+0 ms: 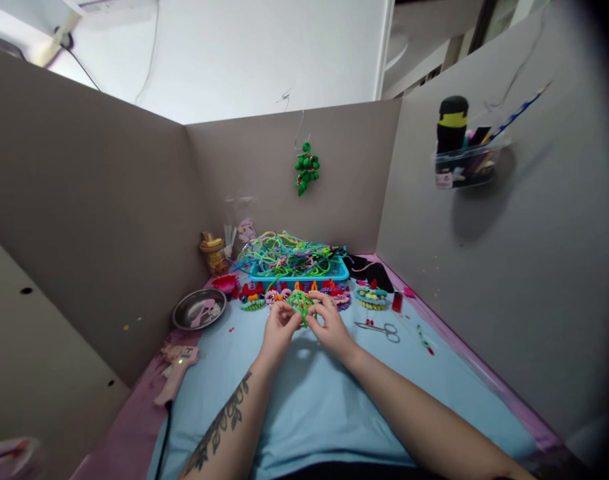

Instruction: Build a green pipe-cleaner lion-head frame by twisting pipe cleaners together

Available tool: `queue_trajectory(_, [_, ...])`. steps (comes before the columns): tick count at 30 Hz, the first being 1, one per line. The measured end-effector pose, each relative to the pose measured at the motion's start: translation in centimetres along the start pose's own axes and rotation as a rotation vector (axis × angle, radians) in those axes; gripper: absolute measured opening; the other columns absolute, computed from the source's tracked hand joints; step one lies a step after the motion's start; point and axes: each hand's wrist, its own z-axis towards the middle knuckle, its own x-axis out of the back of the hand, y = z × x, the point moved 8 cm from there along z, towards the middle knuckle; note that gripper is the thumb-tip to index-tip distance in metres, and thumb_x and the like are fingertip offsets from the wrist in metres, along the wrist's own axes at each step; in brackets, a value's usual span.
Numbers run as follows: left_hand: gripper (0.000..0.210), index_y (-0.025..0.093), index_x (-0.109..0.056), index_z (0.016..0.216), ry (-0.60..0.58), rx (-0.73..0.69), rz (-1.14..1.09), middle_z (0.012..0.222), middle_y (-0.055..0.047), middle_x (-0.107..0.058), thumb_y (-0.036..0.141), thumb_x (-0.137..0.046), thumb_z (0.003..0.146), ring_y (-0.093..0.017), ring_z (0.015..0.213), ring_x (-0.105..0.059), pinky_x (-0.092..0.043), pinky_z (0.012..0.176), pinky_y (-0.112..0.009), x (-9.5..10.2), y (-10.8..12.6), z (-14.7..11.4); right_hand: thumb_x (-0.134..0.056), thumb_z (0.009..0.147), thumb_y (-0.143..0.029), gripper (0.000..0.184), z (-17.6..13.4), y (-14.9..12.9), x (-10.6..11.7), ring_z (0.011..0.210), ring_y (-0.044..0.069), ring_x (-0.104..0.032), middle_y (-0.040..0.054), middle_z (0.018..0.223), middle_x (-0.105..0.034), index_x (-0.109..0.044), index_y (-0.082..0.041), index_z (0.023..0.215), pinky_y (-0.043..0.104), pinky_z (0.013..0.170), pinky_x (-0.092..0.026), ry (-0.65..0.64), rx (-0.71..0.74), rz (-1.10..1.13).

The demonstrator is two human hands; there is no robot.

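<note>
Between my two hands is a round, openwork green piece of bent pipe cleaners, with some red showing in it. My left hand pinches its left side between thumb and fingers. On the right side, my right hand grips it the same way, fingertips bent around the edge. Both hands are raised a little over the light blue cloth. Just behind them stands a row of colourful fuzzy pieces, among them a blue and yellow one and a green and red one.
A blue tray heaped with pipe cleaners stands at the back. Scissors lie to the right. At left are a metal bowl and a pink corded glue gun. Grey panels enclose the table; a clear bin hangs on the right one.
</note>
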Motion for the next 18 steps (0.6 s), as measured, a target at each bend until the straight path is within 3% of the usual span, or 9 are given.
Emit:
queue_trajectory(7, [0.033,0.02,-0.039,0.08,-0.062,-0.059,0.036,0.057,0.008,-0.049,0.028,-0.068,0.066,-0.008,0.053,-0.05,-0.039,0.056,-0.02,-0.69,0.7,-0.25,-0.054,0.074,-0.016,0.01,-0.17,0.21,-0.13,0.109,0.024,-0.045,0.0076,0.109,-0.048,-0.053,-0.019,0.064,0.042,0.095,-0.035,-0.008,-0.038,0.016])
queue_trajectory(12, [0.034,0.02,-0.04,0.083,-0.026,-0.04,-0.008,0.057,0.007,-0.054,0.028,-0.068,0.066,-0.009,0.055,-0.054,-0.041,0.058,-0.022,-0.31,0.57,-0.16,-0.056,0.074,-0.018,0.008,-0.11,0.76,-0.21,0.107,0.023,-0.046,0.0071,0.106,-0.048,-0.056,-0.02,0.066,0.041,0.094,-0.035,0.008,-0.063,0.013])
queue_trajectory(14, [0.035,0.021,-0.039,0.083,-0.004,-0.023,-0.034,0.057,0.007,-0.054,0.028,-0.069,0.065,-0.01,0.055,-0.054,-0.043,0.059,-0.022,-0.1,0.43,-0.08,-0.058,0.073,-0.018,0.002,-0.1,0.91,-0.04,0.106,0.023,-0.047,0.007,0.104,-0.049,-0.058,-0.021,0.073,0.041,0.094,-0.036,0.032,-0.074,0.021])
queue_trajectory(18, [0.037,0.021,-0.039,0.082,-0.003,0.01,-0.063,0.059,0.008,-0.053,0.028,-0.07,0.065,-0.009,0.055,-0.054,-0.045,0.06,-0.023,-0.09,0.34,-0.08,-0.059,0.073,-0.019,0.019,-0.1,0.71,0.23,0.108,0.023,-0.046,0.0073,0.107,-0.049,-0.059,-0.023,0.091,0.041,0.095,-0.036,0.05,-0.051,0.023])
